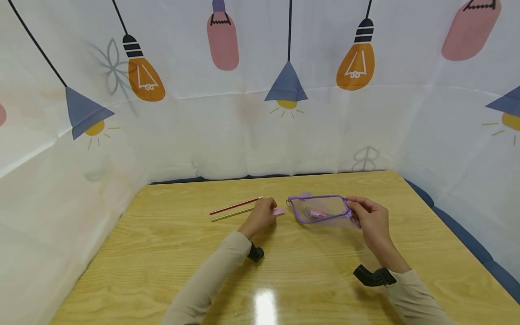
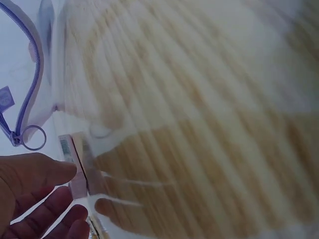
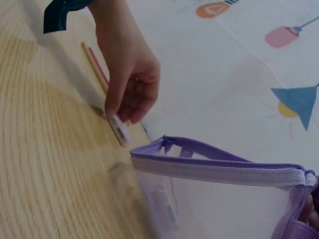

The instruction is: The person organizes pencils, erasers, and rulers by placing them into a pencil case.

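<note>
Left hand pinches a small pink block beside an open purple mesh pouch

On a light wood-grain bench (image 1: 162, 257), a see-through mesh pouch with purple zip edging (image 3: 224, 172) has its mouth spread open. A small pink rectangular block, like an eraser, (image 1: 278, 211) is just left of the pouch, apart from its ring end, at the fingertips of the person's left hand (image 1: 261, 216). That hand is nearly closed, thumb and fingers pinching the block by one end, with the other end poking out toward the pouch. Whether the block touches the bench is hard to tell.

The left forearm, in a beige sleeve (image 1: 211, 275), reaches forward from the near side to the pouch's left; the hand bends down at the wrist, knuckles up, fingers curled under.

The right hand (image 1: 371, 221) grips the pouch's right end, thumb on the near side and fingers behind, its forearm slanting in from the near right of the pouch.

Inside the pouch, showing through its mouth, lies a second pink block (image 1: 318, 213). Farther left of the pouch, beyond the left hand, a thin red rod (image 1: 235, 206) and a thin golden-yellow rod (image 1: 230, 215) lie side by side.
</note>
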Available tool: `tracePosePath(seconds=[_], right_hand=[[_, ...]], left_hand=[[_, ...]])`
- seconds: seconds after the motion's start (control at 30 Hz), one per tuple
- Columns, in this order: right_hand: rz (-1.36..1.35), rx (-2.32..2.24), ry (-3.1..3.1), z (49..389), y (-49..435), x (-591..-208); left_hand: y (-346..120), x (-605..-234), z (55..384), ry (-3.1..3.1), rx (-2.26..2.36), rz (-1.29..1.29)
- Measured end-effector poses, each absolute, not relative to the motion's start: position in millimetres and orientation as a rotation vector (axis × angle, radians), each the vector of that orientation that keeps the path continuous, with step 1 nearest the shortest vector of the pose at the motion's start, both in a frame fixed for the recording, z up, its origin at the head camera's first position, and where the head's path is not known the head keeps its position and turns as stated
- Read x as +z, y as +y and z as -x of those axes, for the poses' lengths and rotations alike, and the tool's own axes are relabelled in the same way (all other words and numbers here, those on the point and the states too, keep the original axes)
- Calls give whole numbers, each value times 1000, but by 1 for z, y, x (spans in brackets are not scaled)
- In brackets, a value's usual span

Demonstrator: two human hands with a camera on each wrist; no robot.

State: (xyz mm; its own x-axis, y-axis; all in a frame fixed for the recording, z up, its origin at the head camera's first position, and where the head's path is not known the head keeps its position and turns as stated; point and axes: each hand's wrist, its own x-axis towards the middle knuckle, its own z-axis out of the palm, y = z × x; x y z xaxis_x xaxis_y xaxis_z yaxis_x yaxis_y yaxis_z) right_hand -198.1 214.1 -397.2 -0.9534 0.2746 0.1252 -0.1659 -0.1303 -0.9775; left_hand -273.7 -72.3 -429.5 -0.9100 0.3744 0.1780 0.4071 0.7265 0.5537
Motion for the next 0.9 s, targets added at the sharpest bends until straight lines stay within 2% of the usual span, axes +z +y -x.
tracePosePath(seconds=[0.47, 0.9], right_hand=[[59, 2163, -1842, 197, 218, -398], [63, 2172, -1849, 196, 220, -398]], left_hand=[[-74, -432, 274, -2839, -936, 722], [-81, -428, 266, -2831, -1034, 649]])
